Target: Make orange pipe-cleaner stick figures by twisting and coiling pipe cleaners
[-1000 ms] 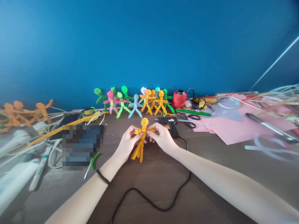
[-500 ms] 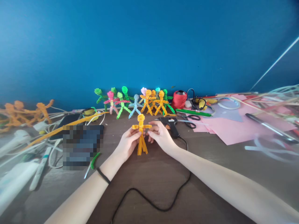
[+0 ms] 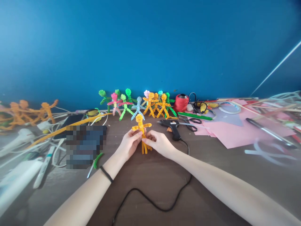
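Orange doll (image 3: 140, 126) was held upright over the middle of the tabletop (image 3: 150, 175), left hand (image 3: 128, 144) pinching its waist, apparently to steady it, right hand (image 3: 162, 144) pinching the loose leg strands (image 3: 145, 149), presumably to control them. Glue gun (image 3: 173, 127) lay just beyond the right hand, likely for easy reach, its cord (image 3: 162, 210) running toward the near edge. Other dolls (image 3: 164, 105) stood along the far edge, perhaps using the wall (image 3: 150, 47) for support.
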Demonstrator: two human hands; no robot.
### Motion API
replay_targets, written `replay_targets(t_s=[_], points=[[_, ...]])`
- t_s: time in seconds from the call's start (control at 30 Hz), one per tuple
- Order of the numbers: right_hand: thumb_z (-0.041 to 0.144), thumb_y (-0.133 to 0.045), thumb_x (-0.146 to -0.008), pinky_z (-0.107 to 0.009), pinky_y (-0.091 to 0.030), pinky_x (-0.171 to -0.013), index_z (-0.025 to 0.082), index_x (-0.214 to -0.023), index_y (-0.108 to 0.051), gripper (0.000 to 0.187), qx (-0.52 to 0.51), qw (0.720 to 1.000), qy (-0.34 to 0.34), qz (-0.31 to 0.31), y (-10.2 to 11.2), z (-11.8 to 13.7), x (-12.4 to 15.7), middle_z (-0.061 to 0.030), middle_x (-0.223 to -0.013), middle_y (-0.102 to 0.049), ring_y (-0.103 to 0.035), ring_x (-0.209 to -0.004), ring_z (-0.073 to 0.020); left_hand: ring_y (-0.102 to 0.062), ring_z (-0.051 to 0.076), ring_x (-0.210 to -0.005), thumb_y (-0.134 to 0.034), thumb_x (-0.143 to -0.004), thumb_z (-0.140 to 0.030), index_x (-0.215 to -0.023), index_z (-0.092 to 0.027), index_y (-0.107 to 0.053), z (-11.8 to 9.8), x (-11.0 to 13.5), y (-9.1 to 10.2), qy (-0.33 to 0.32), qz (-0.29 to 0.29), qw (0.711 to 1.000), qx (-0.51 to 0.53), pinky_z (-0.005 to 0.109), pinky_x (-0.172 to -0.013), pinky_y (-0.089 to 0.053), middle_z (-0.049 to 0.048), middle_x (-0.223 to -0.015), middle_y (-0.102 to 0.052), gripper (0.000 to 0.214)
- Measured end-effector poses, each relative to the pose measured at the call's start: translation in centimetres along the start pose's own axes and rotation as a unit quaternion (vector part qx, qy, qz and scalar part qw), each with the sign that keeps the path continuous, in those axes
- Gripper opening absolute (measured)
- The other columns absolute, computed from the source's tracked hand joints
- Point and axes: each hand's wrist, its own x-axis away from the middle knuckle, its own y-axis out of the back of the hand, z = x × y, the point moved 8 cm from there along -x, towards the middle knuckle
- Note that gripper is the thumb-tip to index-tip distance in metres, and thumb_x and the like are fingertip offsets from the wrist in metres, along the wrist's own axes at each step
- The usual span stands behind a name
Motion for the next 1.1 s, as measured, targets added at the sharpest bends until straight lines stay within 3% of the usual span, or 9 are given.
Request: replay_targets(t_s=[0.17,0.33,0.5,0.87,1.1], points=[[0.028,-0.053,-0.075,-0.023,-0.042,-0.054,0.015,-0.075,-0.055,0.013,-0.010,1.000,0.006,0.025,-0.6,-0.4,0.0,-0.0001,-0.065,-0.059,-0.053,-0.054,-0.0102,-0.060,0.013,-0.079,-0.068,-0.061,-0.009,-0.073,-0.013,-0.063,-0.1,-0.1,-0.1,-0.017,0.017,1.000,0.006,0.024,-0.077,-0.044,0.0022,-0.076,-0.067,0.014],[0.025,-0.051,-0.074,-0.023,-0.043,-0.055,0.016,-0.076,-0.052,0.009,-0.059,0.998,0.010,-0.007,-0.4,-0.8,-0.1,-0.0003,-0.069,-0.058,-0.053,-0.059,-0.0109,-0.057,0.012,-0.075,-0.066,-0.065,-0.015,-0.075,-0.015,-0.063,-0.2,0.1,-0.5,-0.027,0.038,0.999,-0.015,0.026,-0.074,-0.043,0.0008,-0.075,-0.064,0.011],[0.029,-0.052,-0.074,-0.023,-0.039,-0.049,0.017,-0.073,-0.049,0.013,-0.069,0.997,0.006,-0.015,-0.3,-0.9,-0.1,0.0023,-0.062,-0.052,-0.048,-0.052,-0.0098,-0.056,0.015,-0.081,-0.067,-0.061,-0.011,-0.084,-0.015,-0.063,-0.6,0.5,-0.7,-0.067,0.043,0.991,-0.104,0.028,-0.079,-0.040,0.0008,-0.080,-0.063,0.024],[0.029,-0.054,-0.071,-0.022,-0.039,-0.044,0.018,-0.076,-0.047,0.014,-0.089,0.996,-0.012,0.007,-0.8,-1.3,-0.1,0.0034,-0.061,-0.051,-0.047,-0.048,-0.0088,-0.059,0.018,-0.082,-0.060,-0.064,-0.016,-0.085,-0.014,-0.058,-1.3,0.9,-0.6,-0.118,0.014,0.957,-0.265,0.035,-0.081,-0.043,0.0042,-0.086,-0.064,0.022],[0.023,-0.053,-0.070,-0.022,-0.041,-0.049,0.016,-0.076,-0.048,0.010,-0.077,0.997,0.000,0.007,-0.7,-0.8,-0.1,0.0024,-0.061,-0.053,-0.050,-0.052,-0.0093,-0.059,0.020,-0.090,-0.056,-0.063,-0.010,-0.089,-0.015,-0.060,-1.4,1.1,-0.9,-0.129,0.021,0.944,-0.304,0.035,-0.084,-0.043,0.0063,-0.095,-0.065,0.027]])
